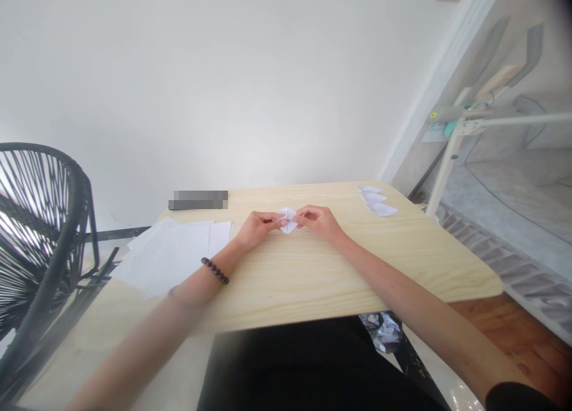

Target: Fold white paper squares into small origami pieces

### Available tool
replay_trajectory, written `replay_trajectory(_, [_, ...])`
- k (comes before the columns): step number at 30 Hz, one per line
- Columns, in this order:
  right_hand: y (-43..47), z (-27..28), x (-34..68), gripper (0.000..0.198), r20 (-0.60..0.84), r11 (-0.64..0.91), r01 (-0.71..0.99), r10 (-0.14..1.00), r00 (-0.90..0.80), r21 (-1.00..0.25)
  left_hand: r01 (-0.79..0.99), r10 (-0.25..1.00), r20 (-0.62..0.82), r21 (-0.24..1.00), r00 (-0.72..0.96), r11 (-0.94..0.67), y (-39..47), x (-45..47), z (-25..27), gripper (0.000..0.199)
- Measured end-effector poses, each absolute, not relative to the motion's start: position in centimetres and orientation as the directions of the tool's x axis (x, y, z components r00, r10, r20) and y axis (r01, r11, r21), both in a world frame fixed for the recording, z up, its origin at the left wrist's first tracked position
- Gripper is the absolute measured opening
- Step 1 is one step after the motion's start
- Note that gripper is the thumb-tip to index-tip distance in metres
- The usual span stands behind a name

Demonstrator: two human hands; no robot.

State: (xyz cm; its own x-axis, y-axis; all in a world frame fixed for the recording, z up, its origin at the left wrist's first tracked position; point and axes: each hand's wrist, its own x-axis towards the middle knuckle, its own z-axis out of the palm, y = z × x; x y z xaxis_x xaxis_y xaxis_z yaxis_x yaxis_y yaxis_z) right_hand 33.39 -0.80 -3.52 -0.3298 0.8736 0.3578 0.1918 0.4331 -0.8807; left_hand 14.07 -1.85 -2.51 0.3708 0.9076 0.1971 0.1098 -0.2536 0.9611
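Note:
A small piece of folded white paper (288, 225) is held between my two hands over the middle of the wooden table. My left hand (259, 227) pinches its left side, thumb in front. On its right side, my right hand (318, 221) grips it between thumb and fingers. The paper has a crease down its centre and a pointed lower end. Three folded white paper pieces (382, 209) lie in an overlapping row at the table's far right.
Loose white sheets (174, 253) are spread over the left of the table (286, 292). A dark, pixelated box-like object (198, 201) sits at the back left edge. A black woven chair (58, 238) stands at left, a white metal frame (447, 167) at right. A wall rises behind.

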Motion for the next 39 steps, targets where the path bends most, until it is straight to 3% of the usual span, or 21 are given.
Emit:
replay_trajectory(13, [-1.3,-3.11,33.06,0.026,0.405,0.491,0.204,0.845,-0.35,-0.847,0.019,0.934,0.171,0.982,0.313,-0.186,-1.65,13.93,-2.47,0.027])
replay_trajectory(27, [-0.78,-3.23,33.01,0.021,0.334,0.349,-0.006,0.893,-0.302,-0.937,-0.031,0.945,0.215,0.976,0.247,-0.213,-1.41,14.21,-2.88,0.024])
replay_trajectory(33, [-0.98,-3.15,33.16,0.022,0.366,0.397,0.043,0.877,-0.311,-0.917,-0.022,0.937,0.246,0.968,0.25,-0.249,-1.74,14.34,-2.5,0.026])
replay_trajectory(39, [-1.03,-3.05,32.93,0.023,0.397,0.438,0.099,0.873,-0.283,-0.893,-0.083,0.963,0.193,0.98,0.187,-0.18,-1.76,14.49,-2.46,0.026])
